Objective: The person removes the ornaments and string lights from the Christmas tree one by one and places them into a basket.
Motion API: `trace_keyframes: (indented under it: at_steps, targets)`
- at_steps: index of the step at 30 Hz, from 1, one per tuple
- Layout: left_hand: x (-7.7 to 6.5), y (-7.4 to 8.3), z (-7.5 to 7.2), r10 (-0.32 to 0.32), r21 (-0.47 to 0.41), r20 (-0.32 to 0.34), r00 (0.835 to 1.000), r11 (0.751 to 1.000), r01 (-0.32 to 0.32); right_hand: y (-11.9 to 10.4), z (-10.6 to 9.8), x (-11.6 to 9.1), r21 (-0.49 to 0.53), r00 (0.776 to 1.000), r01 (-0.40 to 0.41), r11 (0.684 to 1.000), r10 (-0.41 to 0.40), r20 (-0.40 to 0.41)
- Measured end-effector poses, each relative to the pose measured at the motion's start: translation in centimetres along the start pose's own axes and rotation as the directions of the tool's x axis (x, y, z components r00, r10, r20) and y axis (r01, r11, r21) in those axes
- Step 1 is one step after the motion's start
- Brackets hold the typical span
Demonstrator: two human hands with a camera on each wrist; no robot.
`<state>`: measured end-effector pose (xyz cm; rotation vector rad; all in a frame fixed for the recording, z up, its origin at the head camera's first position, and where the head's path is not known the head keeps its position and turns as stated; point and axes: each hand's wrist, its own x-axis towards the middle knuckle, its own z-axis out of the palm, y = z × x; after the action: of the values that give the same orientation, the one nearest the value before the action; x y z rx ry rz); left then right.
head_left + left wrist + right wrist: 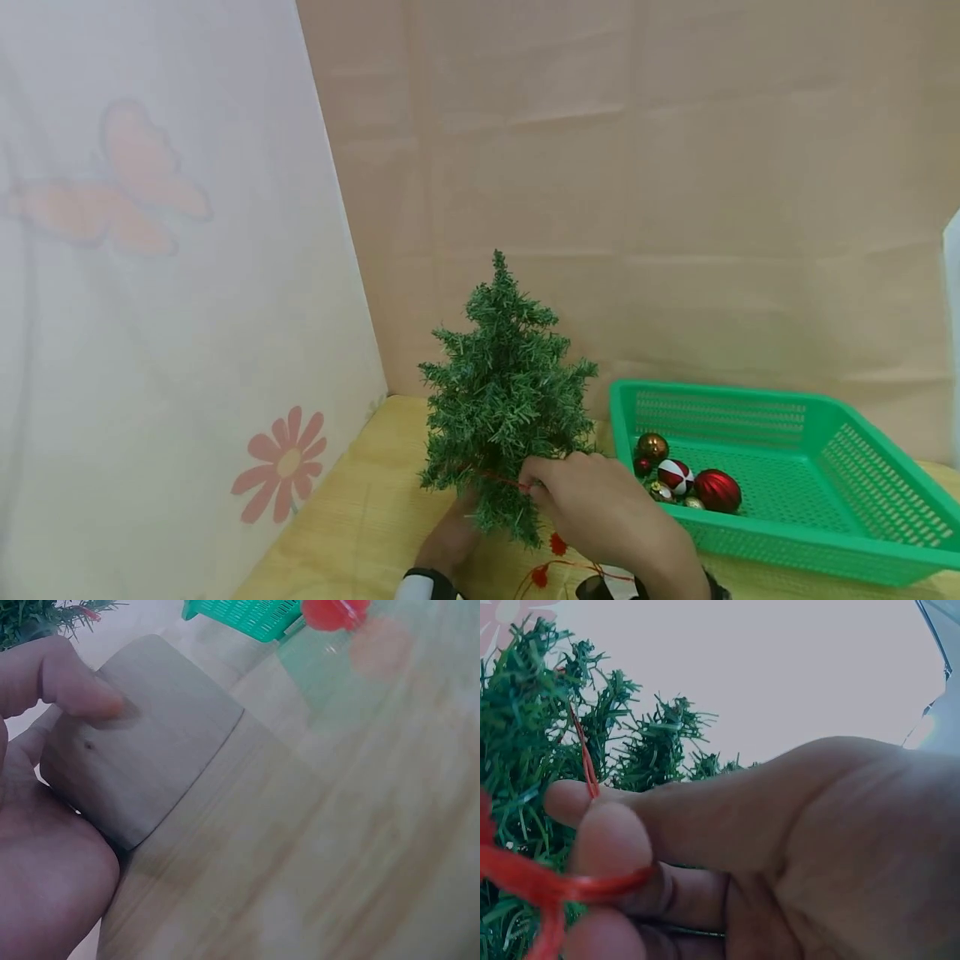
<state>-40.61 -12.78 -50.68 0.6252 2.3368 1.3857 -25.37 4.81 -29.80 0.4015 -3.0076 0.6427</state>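
A small green artificial Christmas tree stands upright on the table. At its lower right side my right hand pinches a thin red string between thumb and fingers. From there the string runs across the lower branches. Low behind the foliage, my left hand is partly hidden. Its fingers curl round the tree's pale wooden base in the left wrist view. Small red decorations on the string lie on the table below my right hand.
Right of the tree sits a green plastic basket. Inside are a dark red ball, a red-and-white ball, a bronze ball and smaller ornaments. A white wall rises on the left, brown paper behind.
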Motion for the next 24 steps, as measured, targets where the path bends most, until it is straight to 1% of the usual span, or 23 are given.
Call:
trace_keyframes:
  at_steps: [3,4,8,10,12,13,15,17,18,19,20,22,24]
  targets:
    - [0.0,0.1,-0.2,0.031,0.006,-0.007,0.999,0.999,-0.031,-0.1,0.2,0.2,-0.002,1.0,0.005,1.0,-0.005,-0.008]
    - [0.0,0.2,-0.2,0.033,-0.007,-0.01,0.999,0.999,-0.033,-0.1,0.2,0.3,-0.002,1.0,0.011,1.0,-0.011,-0.01]
    - [0.0,0.6,-0.1,0.025,-0.018,-0.031,0.999,1.0,-0.026,0.0,0.2,0.6,0.032,0.999,0.037,0.999,-0.036,-0.009]
    - [0.1,0.7,0.0,0.022,-0.019,-0.035,0.999,1.0,-0.022,-0.1,0.1,0.7,0.049,1.0,0.025,0.998,-0.025,-0.006]
    - [0.3,0.8,0.0,0.027,-0.017,-0.024,0.999,0.999,-0.027,-0.2,0.1,0.8,0.059,1.0,0.01,0.998,-0.01,-0.005]
    - [0.4,0.9,0.0,0.031,-0.025,-0.021,0.999,0.999,-0.031,-0.3,0.2,0.8,0.05,1.0,0.001,0.999,-0.001,-0.008]
    - [0.4,0.9,0.1,0.017,-0.046,-0.017,1.0,0.999,-0.018,-0.4,0.3,0.8,0.023,1.0,-0.009,1.0,0.01,-0.017]
    - [0.4,0.9,0.1,-0.007,-0.067,-0.017,1.0,0.998,0.006,-0.6,0.5,0.8,-0.008,1.0,-0.006,1.0,0.006,-0.03]
    - [0.4,0.9,0.1,-0.017,-0.092,-0.016,1.0,0.996,0.016,-0.7,0.6,0.8,-0.025,0.999,-0.002,1.0,0.001,-0.037]
    - [0.4,1.0,0.1,-0.029,-0.089,-0.022,0.999,0.996,0.027,-0.8,0.7,0.8,-0.037,0.999,0.004,0.999,-0.006,-0.044]
    - [0.4,1.0,0.1,-0.038,-0.106,-0.021,0.999,0.994,0.036,-0.9,0.7,0.9,-0.045,0.999,0.009,0.999,-0.011,-0.05]
    - [0.6,1.2,-0.1,-0.035,-0.138,-0.017,0.999,0.99,0.033,-1.0,0.6,0.9,-0.068,0.997,0.018,0.998,-0.023,-0.071]
    - [0.7,1.4,-0.1,-0.021,-0.143,-0.013,1.0,0.99,0.019,-1.1,0.4,0.9,-0.093,0.996,0.02,0.995,-0.029,-0.09]
